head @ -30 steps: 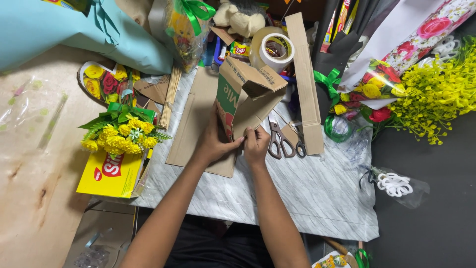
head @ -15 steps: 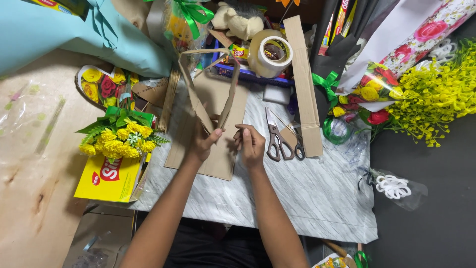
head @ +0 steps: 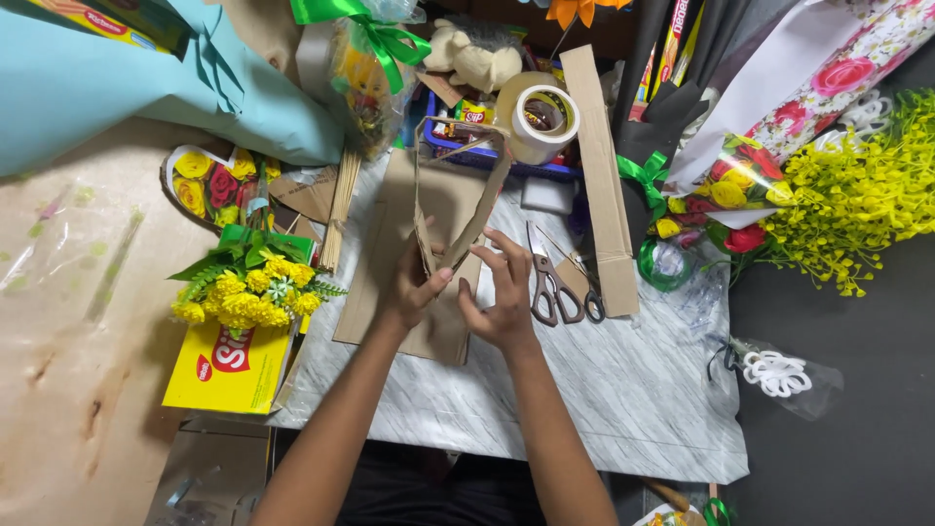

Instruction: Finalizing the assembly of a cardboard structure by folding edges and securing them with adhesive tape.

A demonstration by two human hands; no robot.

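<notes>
Head view: left hand (head: 414,287) and right hand (head: 499,302) pinch folded brown cardboard strip (head: 458,200); keep crease aligned, steel scissors (head: 550,282) just right.

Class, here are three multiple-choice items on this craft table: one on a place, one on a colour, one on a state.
1. The scissors lie
A. right of the hands
B. on the yellow box
C. under the flowers

2. The bow on the wrapped bouquet at top is
A. red
B. green
C. blue

3. The folded cardboard piece is
A. lying flat, untouched
B. held up by the left hand and right hand
C. rolled in tape

Key: 1 A, they rest on the marble-patterned sheet beside the right hand; 2 B, green ribbon; 3 B, both hands grip its base.
</notes>
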